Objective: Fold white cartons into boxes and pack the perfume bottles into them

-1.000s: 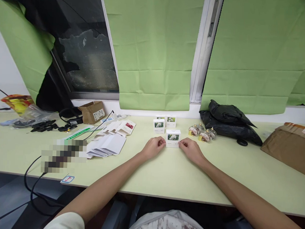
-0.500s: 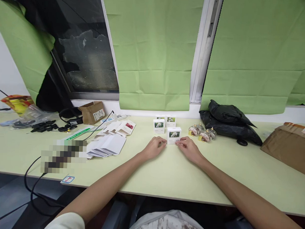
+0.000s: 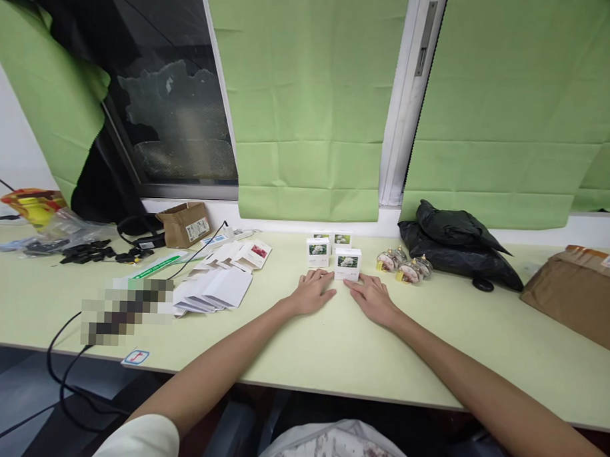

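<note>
Now, front box (image 3: 348,264): upright on the table (image 3: 331,349), farther back than a second ago, just beside the two other boxes (image 3: 317,251).
left hand (image 3: 315,290): no longer pinching the box's side; it lies flat, palm down, fingers spread, holding nothing, fingertips just left of the box's front.
right hand (image 3: 371,296): has likewise let go; flat, open and empty on the table, fingertips at the box's front edge, contact unclear.
small bottles (image 3: 404,266): unmoved, near the box on its right.
</note>
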Motion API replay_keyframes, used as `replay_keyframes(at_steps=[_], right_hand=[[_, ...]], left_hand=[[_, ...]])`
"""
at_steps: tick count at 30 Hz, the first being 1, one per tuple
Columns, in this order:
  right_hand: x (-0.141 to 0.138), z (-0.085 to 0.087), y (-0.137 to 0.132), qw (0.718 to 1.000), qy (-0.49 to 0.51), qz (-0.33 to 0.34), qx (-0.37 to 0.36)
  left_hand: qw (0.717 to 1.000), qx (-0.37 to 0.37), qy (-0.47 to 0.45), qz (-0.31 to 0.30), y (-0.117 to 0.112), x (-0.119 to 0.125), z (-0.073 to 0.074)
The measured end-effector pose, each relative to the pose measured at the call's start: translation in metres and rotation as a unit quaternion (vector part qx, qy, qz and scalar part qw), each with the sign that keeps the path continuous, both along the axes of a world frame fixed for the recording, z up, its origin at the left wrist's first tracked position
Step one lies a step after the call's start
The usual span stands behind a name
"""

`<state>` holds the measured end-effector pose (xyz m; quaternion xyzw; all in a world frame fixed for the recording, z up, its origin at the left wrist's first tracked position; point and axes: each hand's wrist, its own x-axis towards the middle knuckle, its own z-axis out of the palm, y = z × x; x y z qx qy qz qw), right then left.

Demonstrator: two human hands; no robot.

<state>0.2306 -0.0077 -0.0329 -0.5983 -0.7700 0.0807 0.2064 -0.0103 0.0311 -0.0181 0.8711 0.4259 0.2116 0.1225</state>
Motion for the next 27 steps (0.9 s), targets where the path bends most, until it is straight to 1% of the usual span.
replay_keyframes(at_steps=[6, 10, 12, 13, 16, 18, 23, 27], right_hand=[[-0.005, 0.003, 0.003, 0.998, -0.059, -0.007, -0.013], [-0.007, 0.004, 0.006, 0.997, -0.073, -0.011, -0.016], [-0.007, 0.004, 0.006, 0.997, -0.080, -0.014, -0.019], [-0.007, 0.003, 0.007, 0.996, -0.082, -0.015, -0.022], [-0.007, 0.002, 0.008, 0.996, -0.086, -0.016, -0.029], [-0.006, 0.002, 0.010, 0.996, -0.086, -0.015, -0.033], [-0.005, 0.001, 0.018, 0.996, -0.085, -0.009, -0.036], [-0.005, 0.001, 0.026, 0.996, -0.084, -0.002, -0.034]], left_hand=[[1.000, 0.014, 0.025, 0.012, 0.005, 0.003, -0.004], [1.000, 0.024, -0.001, 0.018, 0.010, 0.002, -0.009], [0.997, 0.029, -0.045, 0.048, 0.014, 0.001, -0.010], [0.994, 0.029, -0.074, 0.075, 0.016, 0.000, -0.010], [0.972, 0.015, -0.160, 0.170, 0.025, -0.003, -0.010], [0.960, 0.002, -0.189, 0.206, 0.029, -0.004, -0.010], [0.957, -0.001, -0.201, 0.209, 0.035, -0.006, -0.015], [0.950, 0.004, -0.218, 0.225, 0.038, -0.008, -0.016]])
